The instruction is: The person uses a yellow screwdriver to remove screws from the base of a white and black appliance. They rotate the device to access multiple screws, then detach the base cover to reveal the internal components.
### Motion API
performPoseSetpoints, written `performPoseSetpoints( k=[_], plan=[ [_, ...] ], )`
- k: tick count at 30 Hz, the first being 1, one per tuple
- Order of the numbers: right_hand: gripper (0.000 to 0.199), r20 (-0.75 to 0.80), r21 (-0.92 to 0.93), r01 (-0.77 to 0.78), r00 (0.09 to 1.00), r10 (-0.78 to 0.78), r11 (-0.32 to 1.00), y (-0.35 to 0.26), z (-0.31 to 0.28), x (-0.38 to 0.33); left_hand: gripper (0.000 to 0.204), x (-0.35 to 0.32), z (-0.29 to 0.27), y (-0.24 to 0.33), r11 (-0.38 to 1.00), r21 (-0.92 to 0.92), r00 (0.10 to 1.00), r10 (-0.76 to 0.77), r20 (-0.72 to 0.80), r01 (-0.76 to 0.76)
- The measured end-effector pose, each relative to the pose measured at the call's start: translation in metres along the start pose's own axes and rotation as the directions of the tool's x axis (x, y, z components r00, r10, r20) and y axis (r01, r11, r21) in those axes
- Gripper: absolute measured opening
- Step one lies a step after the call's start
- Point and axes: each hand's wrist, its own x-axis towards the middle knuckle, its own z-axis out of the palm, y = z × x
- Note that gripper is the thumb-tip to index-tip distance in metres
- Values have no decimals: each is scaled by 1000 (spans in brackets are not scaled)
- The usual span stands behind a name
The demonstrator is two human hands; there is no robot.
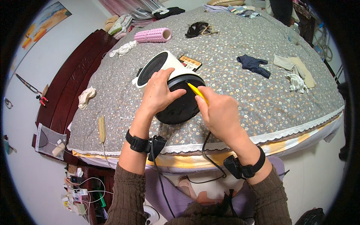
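A white device with black round faces lies tipped over on the bed, and its dark disc-shaped base is turned toward me. My left hand grips it from the left, fingers over the white body and thumb lying against the base. Between the thumb and fingers of my right hand is a slim yellow pen-shaped tool. Its tip touches the base near the upper rim; the exact spot under the tip is too small to make out. Part of the tool's rear end is hidden in my hand.
Behind the device lies a dark, printed flat box. On the patterned bedspread are a pink foam roller, small dark clothes, pale clothes, a white sock and a corded yellow stick. Cables hang from my wrist straps.
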Motion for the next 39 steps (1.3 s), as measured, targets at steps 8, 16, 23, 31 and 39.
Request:
performPoseSetpoints(
  k=[8, 16, 23, 31, 39],
  plan=[
    [31, 481, 803, -583, 757, 443, 125, -2, -1, 3, 76, -2, 4, 1, 999, 36, 1000, 17, -23, -16],
    [31, 736, 649, -320, 496, 461, -690, -23, 4, 1, 74, -3, 8, 6, 998, 55, 998, 18, -62, -15],
    [32, 502, 825, -563, 700, 508, -40, 10, 3, 2, 74, 1, 5, 8, 996, 73, 998, -41, -38, 44],
    [26, -75, 104, -21, 997, 28, 994, 21, -1, -5, 69, 1, 8, 12, 997, 9, 992, -77, -98, 78],
    [22, -20, 434, -227, 965, 261, 872, 13, 7, 3, 66, 2, 12, 12, 997, 60, 989, -42, -143, 51]
  ],
)
